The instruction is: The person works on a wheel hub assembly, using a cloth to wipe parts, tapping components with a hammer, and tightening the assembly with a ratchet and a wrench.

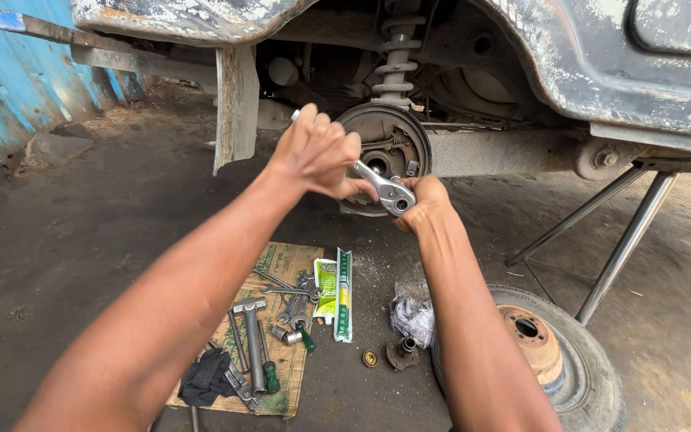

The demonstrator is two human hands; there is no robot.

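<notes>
My left hand is closed around the handle of a silver ratchet wrench. My right hand cups the ratchet's head from below. Both hands are held up in front of a bare round brake backing plate on the rear axle of a raised, worn car. The brake shoes and springs show inside the plate. A coil spring rises above it in the wheel arch.
On the ground lies a cardboard sheet with a hammer, several spanners, a screwdriver and a dark rag. Green packets, a plastic bag and hub parts lie nearby. A removed wheel lies at right beside a metal stand. A blue wall stands left.
</notes>
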